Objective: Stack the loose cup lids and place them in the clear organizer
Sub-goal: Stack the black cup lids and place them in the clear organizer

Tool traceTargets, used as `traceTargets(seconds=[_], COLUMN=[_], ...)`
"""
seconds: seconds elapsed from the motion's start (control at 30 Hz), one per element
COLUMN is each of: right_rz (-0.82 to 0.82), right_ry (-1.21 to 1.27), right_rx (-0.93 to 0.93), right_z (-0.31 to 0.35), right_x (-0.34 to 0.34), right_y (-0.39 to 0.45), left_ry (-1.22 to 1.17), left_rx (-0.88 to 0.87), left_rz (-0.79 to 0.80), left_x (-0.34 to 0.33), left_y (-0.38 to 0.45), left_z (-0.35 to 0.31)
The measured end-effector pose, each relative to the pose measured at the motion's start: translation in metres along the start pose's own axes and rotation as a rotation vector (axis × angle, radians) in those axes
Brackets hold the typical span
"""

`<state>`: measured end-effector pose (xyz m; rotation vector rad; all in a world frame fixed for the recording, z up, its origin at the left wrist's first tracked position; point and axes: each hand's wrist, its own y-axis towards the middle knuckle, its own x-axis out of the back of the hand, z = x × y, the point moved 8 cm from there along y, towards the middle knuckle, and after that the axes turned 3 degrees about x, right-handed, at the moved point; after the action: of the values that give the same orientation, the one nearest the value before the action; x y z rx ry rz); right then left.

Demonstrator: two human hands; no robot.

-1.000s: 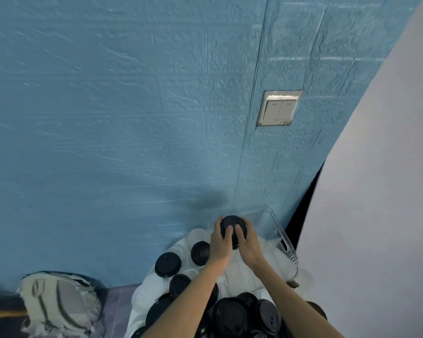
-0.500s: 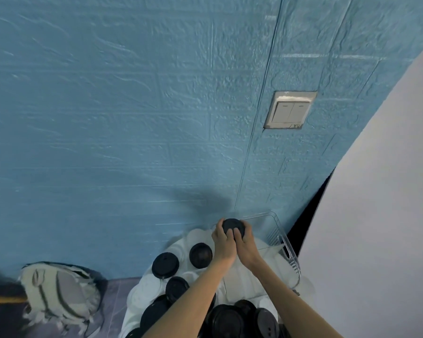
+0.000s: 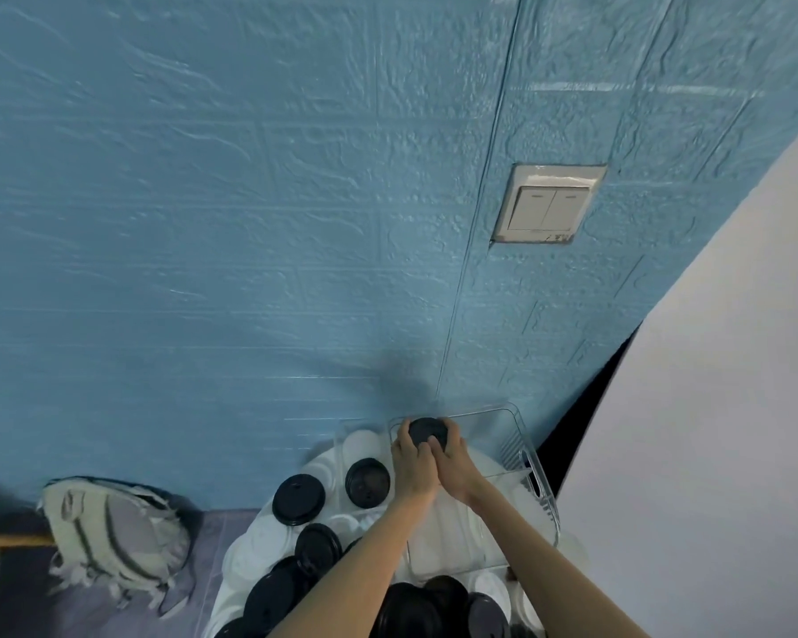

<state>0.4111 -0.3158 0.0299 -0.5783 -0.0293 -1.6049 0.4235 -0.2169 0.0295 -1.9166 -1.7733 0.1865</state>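
Both hands clasp one stack of black lids [image 3: 427,431] between them: the left hand [image 3: 413,462] curls around its left side, the right hand [image 3: 452,460] around its right side, fingers wrapped on the rim. The stack sits at the far left corner of the clear organizer [image 3: 542,488], close to the blue wall [image 3: 249,223]. Loose black lids [image 3: 298,499] and white lids [image 3: 259,541] lie scattered on the table left of the organizer. A backpack [image 3: 111,536] lies on the floor at the left.

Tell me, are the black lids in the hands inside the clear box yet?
Partly in. Both hands, left hand and right hand, hold the black lids at the clear organizer's far corner, inside its rim.
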Motion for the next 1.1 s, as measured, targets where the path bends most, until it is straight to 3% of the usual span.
traceTargets(seconds=[0.33, 0.67, 1.1], right_rz=[0.049, 0.066, 0.080], right_ry=[-0.025, 0.174, 0.047], right_rx=[-0.024, -0.222, -0.249], right_z=[-0.011, -0.020, -0.022], right_x=[-0.006, -0.004, -0.003], right_y=[0.016, 0.025, 0.033], left_ry=[0.095, 0.016, 0.370], left_rx=[-0.025, 0.014, 0.071], left_rz=[0.011, -0.111, 0.066], left_x=[-0.002, 0.001, -0.016], left_y=[0.007, 0.001, 0.010], left_z=[0.004, 0.002, 0.020])
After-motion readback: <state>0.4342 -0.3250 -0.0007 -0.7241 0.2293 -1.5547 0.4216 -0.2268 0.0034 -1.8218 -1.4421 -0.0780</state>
